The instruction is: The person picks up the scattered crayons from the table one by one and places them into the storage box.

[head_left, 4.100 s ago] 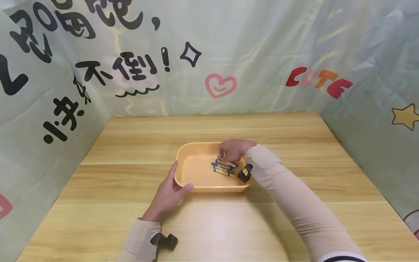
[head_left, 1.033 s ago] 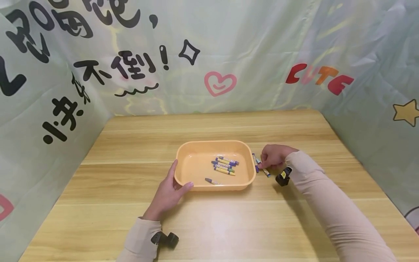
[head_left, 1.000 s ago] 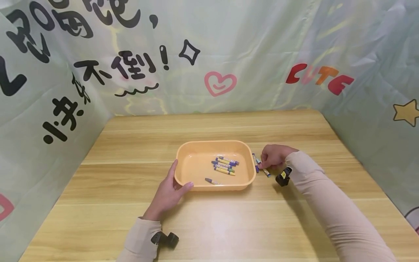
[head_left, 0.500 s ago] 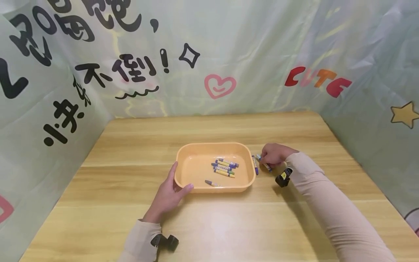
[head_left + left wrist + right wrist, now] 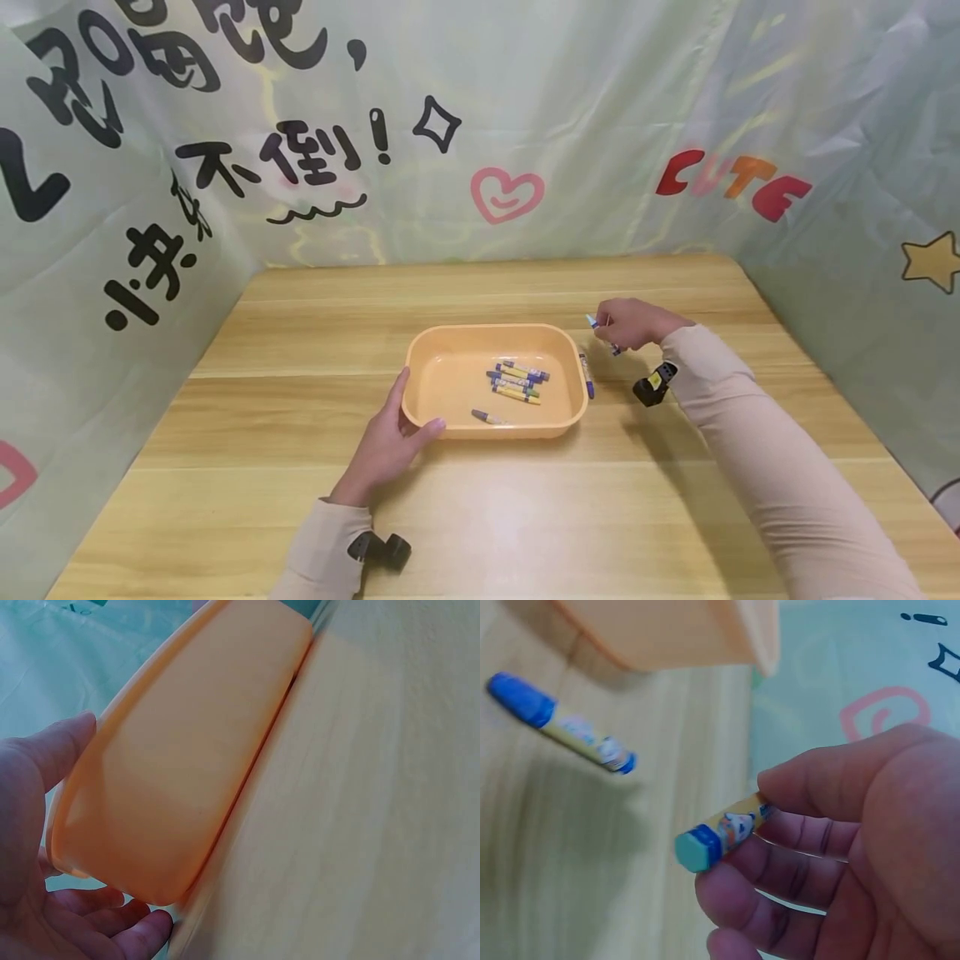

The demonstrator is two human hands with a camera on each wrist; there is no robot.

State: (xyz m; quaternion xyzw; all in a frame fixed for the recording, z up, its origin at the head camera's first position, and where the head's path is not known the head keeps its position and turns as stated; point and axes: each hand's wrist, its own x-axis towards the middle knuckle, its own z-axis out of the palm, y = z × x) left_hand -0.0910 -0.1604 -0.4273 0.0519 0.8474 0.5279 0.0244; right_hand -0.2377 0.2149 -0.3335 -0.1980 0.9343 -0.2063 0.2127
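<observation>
My left hand [image 5: 382,454] holds the left near corner of an orange plastic tray [image 5: 495,432], thumb on the near rim and fingers round the left side. In the left wrist view, the outer wall of the tray [image 5: 172,750] fills the middle. Raised off the table to the right of the tray, my right hand [image 5: 633,323] pinches a crayon [image 5: 592,322] between thumb and fingers. The right wrist view shows the held crayon [image 5: 735,823] with its blue-green end. A second crayon [image 5: 587,377], dark blue at one end, lies on the table against the tray's right side.
Several crayons [image 5: 517,383] lie side by side in the tray's right half, and a single dark-tipped crayon [image 5: 487,417] lies near its front wall. The wooden table [image 5: 315,333] reaches back to a printed curtain [image 5: 585,192], which also hangs at both sides.
The right hand went from inside the tray to the table on its right, then lifted a crayon and moved slightly away. A lone crayon now lies near the tray's front. The left hand stays put.
</observation>
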